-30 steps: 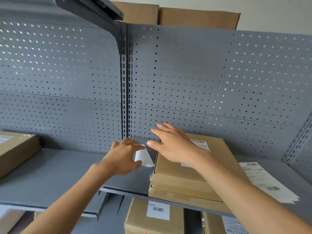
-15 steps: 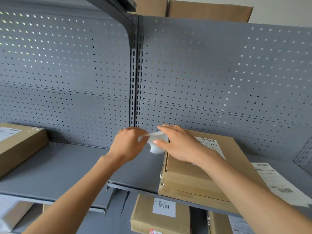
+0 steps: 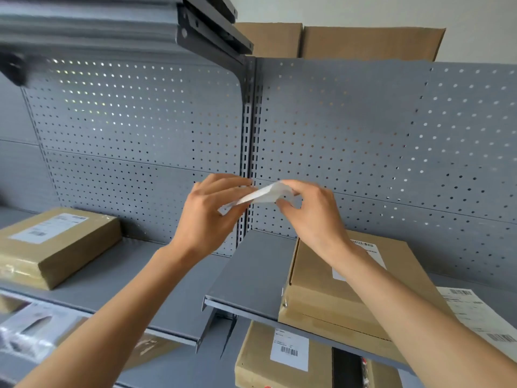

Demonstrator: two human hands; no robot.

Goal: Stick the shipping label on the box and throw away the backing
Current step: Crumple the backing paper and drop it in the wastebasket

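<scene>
both hands raised in front of the pegboard, meeting just above the shelf. left hand (image 3: 208, 212) curled, thumb and fingers pinching the lower left end of a white backing sheet (image 3: 263, 195). right hand (image 3: 310, 212) grips the upper right end of the same sheet, fingers bent around it. sheet is bowed and partly folded between the two hands, held in the air, touching nothing else. edges blurred; cannot tell if it is one layer or two. below the right wrist, a flat brown box (image 3: 349, 287) lies on the right-hand grey shelf (image 3: 251, 278), near its front edge. shipping label (image 3: 372, 253) lies flat on the box top, barcode visible at its far end, the rest partly hidden by the right forearm. just right of the box, loose printed label sheets (image 3: 481, 317) lie on the same shelf. to the left, on the neighbouring shelf (image 3: 117, 278), well apart from the hands, a second brown parcel (image 3: 56, 247) wrapped in clear film with its own white label. behind everything, grey perforated back panels (image 3: 363, 135) split by a slotted upright (image 3: 247, 152). lower tier: another labelled carton (image 3: 279, 357) under the right shelf. open cardboard flaps (image 3: 349, 42) show above the top of the panel.
</scene>
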